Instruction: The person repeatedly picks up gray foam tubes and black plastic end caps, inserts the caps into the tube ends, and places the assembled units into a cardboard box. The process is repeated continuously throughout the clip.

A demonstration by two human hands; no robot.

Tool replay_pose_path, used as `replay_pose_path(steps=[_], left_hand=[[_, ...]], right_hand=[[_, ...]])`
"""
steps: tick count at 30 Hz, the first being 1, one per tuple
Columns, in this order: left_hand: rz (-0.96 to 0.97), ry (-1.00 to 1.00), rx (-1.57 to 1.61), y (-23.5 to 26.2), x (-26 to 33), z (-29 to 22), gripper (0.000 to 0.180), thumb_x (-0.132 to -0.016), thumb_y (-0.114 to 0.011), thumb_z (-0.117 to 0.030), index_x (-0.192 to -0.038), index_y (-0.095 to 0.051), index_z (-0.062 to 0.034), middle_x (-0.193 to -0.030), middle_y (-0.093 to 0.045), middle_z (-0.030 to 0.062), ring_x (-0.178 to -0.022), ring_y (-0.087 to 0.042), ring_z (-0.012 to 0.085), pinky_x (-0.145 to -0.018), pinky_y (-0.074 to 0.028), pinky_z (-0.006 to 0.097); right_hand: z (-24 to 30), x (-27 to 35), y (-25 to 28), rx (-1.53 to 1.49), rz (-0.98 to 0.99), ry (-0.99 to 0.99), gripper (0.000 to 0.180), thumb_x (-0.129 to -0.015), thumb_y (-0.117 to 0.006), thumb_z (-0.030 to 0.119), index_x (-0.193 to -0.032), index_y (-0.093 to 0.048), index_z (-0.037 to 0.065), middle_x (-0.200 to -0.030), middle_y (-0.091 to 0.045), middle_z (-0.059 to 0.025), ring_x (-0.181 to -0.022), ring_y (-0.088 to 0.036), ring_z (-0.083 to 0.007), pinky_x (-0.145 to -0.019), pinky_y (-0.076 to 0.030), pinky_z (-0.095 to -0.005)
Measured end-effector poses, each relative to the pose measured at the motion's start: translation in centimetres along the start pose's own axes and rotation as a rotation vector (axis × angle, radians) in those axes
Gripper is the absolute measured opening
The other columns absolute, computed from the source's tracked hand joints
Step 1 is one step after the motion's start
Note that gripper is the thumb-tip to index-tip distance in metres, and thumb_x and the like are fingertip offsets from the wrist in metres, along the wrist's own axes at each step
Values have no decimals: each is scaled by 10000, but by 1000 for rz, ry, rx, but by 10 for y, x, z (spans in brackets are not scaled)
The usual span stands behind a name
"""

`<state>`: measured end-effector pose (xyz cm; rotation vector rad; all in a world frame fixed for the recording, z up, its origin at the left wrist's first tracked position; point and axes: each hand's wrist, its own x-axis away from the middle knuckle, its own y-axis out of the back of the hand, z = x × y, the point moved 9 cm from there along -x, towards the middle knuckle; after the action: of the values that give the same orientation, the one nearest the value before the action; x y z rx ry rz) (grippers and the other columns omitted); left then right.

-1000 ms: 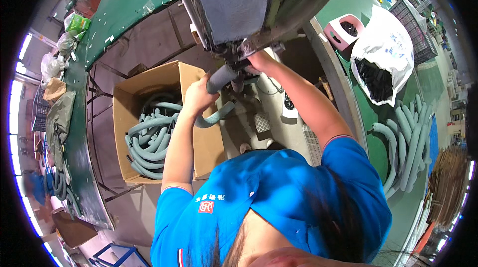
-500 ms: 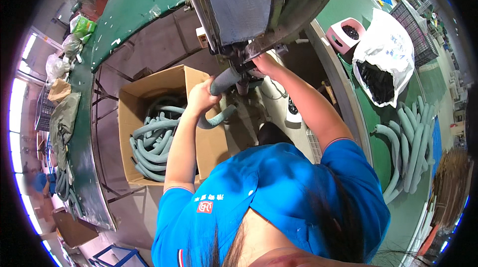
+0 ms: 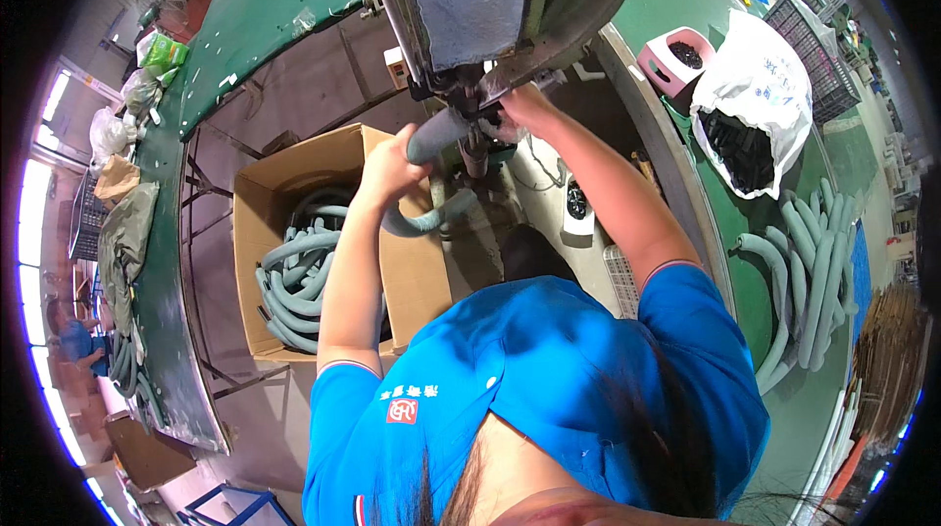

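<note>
A thick grey-green foam tube (image 3: 437,136) runs from my left hand up to the lower working end of a heavy metal machine (image 3: 469,14). My left hand (image 3: 392,168) is closed round the tube, and its curved free end hangs below the hand, over the cardboard box. My right hand (image 3: 526,110) is at the machine's lower end, beside the tube's far end. Machine parts hide its fingertips, so what it grips does not show. Many similar tubes (image 3: 292,293) lie curled in the open cardboard box (image 3: 417,266) under my left forearm.
On the green bench to the right are a pile of grey-green tubes (image 3: 812,276), a white sack of black pieces (image 3: 784,85) and a pink bin (image 3: 659,60). A green table (image 3: 181,330) stands at the left. A small white tray (image 3: 576,222) is below the machine.
The view has shifted slightly. My left hand and the tube are a little higher in the picture, and the tube's free end has swung slightly right. My right hand stays at the machine.
</note>
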<state>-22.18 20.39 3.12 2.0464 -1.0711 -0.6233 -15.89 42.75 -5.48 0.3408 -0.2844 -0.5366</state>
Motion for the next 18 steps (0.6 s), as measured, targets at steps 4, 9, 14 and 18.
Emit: replay_pose_path(steps=[4, 9, 14, 18], left_hand=[[-9, -19, -55, 15, 18, -3, 340, -662, -660, -168, -971, -542, -90, -809, -630, 199, -832, -608, 393, -695, -482, 439], [46, -208, -78, 10, 84, -32, 409, -601, -677, -114, -1001, -597, -83, -825, -638, 169, -802, -627, 356, -703, -503, 404], [126, -125, -204, -28, 142, -55, 428, -561, -718, -141, -949, -541, -111, -750, -581, 124, -742, -601, 351, -617, -483, 456], [241, -64, -150, -50, 169, -61, 413, -595, -698, -172, -972, -536, -120, -765, -584, 100, -728, -609, 326, -608, -490, 442]], right_hand=[[32, 37, -12, -180, 149, -102, 286, -938, -466, 275, -989, -527, 0, -912, -562, -93, -666, -529, -129, -570, -458, -293], [22, 122, -39, -106, 461, 9, 262, -929, -507, 282, -832, -597, 56, -765, -564, 12, -596, -492, -82, -602, -420, -241], [1, 208, -65, -919, 412, -454, 443, -937, -429, 471, -873, -594, 65, -823, -646, -101, -797, -615, -177, -775, -477, -322], [0, 268, -80, -817, 485, -715, 419, -940, -462, 410, -932, -618, 21, -915, -649, -111, -846, -616, -190, -794, -478, -301]])
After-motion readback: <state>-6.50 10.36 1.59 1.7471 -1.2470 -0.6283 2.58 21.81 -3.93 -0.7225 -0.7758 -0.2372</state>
